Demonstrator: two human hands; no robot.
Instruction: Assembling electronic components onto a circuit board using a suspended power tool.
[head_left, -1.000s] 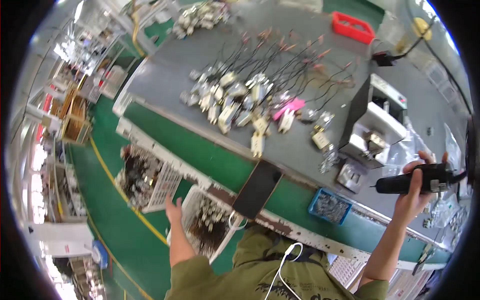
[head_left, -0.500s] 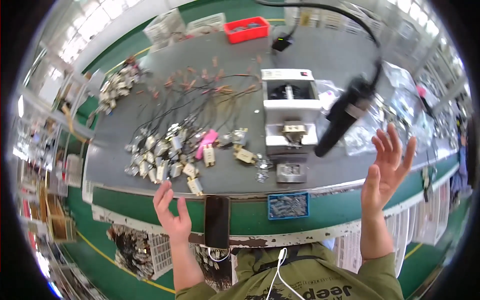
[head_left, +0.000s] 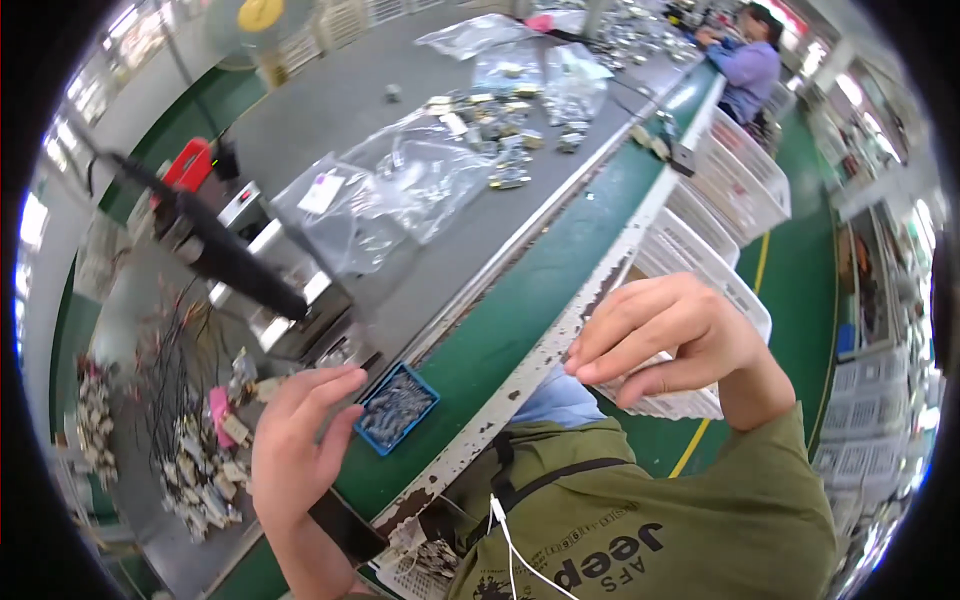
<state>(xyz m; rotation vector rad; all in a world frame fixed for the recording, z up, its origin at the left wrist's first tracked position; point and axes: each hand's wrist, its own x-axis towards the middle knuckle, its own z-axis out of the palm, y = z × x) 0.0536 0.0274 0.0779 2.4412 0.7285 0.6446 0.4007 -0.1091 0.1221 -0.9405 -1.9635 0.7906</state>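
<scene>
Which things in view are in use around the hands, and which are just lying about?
Around the hands:
- left hand, open, near the blue tray
- right hand, loosely curled
- black corded tool

Lying about:
- red bin
- clear plastic bags
- white crates

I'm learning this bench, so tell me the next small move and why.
Perhaps ease the left grip over to the blue tray and pinch one small part: its thumb and fingers are parted with nothing visible between them, it appears right beside the tray, and the tray holds many small metallic parts.
</scene>
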